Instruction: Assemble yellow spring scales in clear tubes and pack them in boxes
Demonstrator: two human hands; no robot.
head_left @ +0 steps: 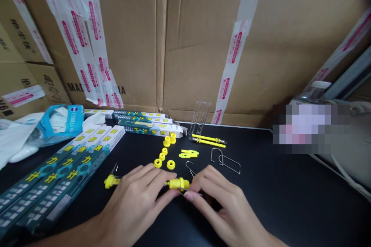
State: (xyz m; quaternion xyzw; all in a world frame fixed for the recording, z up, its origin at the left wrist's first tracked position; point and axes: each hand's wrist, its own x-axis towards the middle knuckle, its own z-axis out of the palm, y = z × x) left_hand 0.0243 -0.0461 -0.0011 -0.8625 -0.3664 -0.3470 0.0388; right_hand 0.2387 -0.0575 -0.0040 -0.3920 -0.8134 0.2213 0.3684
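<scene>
My left hand is closed around a spring scale, which lies sideways with a yellow fitting at each end. Fingers hide most of its tube. At the scale's right-hand yellow end, my right hand pinches a thin bent metal wire against the fitting; whether the wire sits inside it I cannot tell. Just beyond my hands lie several yellow caps and small flat yellow tabs. A metal hook rests beside my right fingers, and bent wire loops are farther right.
Yellow rods with springs lie behind the tabs, near clear tubes. Long printed boxes fill the left, with more boxes at the back. A blue-white plastic packet sits left. Large cardboard walls the rear.
</scene>
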